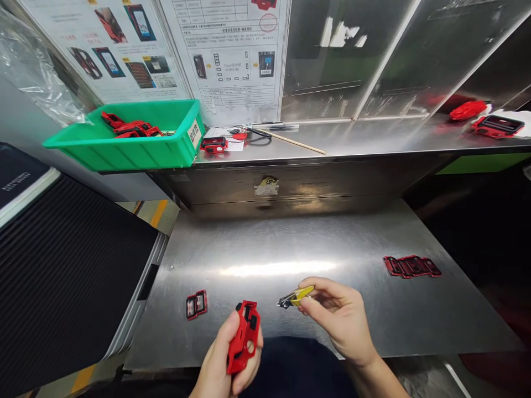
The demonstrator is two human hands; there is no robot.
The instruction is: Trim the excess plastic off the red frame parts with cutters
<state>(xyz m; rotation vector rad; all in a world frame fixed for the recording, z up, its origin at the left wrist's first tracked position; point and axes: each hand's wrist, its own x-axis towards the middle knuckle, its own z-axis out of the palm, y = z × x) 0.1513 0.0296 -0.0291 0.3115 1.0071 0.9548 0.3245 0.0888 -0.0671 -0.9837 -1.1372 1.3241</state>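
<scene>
My left hand (pixel 224 359) is wrapped round a red plastic housing with black parts (pixel 245 337), held tilted upright at the table's front edge. To its right, my right hand (pixel 342 318) pinches small yellow-handled snips (pixel 299 297) between thumb and fingers. The metal tip of the snips points left, above the housing and apart from it. Two red and black frames (pixel 196 304) lie side by side on the metal table (pixel 265 249), left of my left hand. A row of several similar red and black pieces (pixel 412 266) rests at the table's right.
A green bin (pixel 124 152) with red parts stands on the raised shelf (pixel 352 138), beside a red housing (pixel 214 145) and a thin wooden stick (pixel 296 143). More red parts (pixel 498 126) lie at the shelf's right. A black ribbed stack (pixel 74 265) borders the table's left.
</scene>
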